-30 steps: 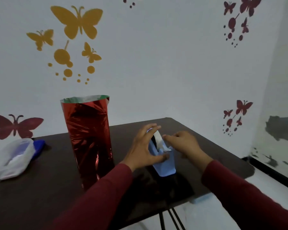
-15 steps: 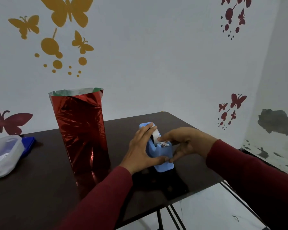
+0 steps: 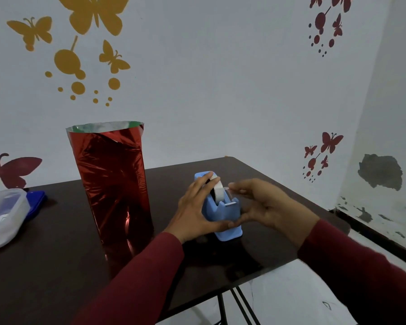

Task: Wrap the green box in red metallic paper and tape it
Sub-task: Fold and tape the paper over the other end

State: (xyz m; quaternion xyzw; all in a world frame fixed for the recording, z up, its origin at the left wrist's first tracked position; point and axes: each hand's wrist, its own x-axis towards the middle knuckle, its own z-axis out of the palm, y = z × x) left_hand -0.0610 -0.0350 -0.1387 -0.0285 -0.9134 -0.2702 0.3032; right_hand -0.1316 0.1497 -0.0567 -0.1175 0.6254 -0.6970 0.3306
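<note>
**Pulling tape near the table's edge**

The left hand point(image 3: 192, 212) wraps round the blue tape holder point(image 3: 223, 214), thumb low on its front and fingers over the tape roll point(image 3: 217, 190), holding it down. The right hand point(image 3: 265, 207) is at the other side, its fingertips point(image 3: 232, 185) at the loose end of the tape. It looks like a pinch, but I cannot tell for sure.

The green box is inside the tall red shiny paper point(image 3: 113, 181), which stands upright on the dark table point(image 3: 45, 266), just left of the left arm. Only a thin green strip shows at the open top.

What could go wrong? I think the tape could stick to itself or tear crooked if pulled sideways. The holder sits near the front edge, so a hard pull toward the person might slide it off. The left sleeve point(image 3: 150, 273) is close to the paper tube, and a bump could tip it over.

There is open table behind the holder and to its right. On the far left sits a clear plastic tub point(image 3: 2, 214) touching a blue lid point(image 3: 36, 201), well apart from the hands.
</note>
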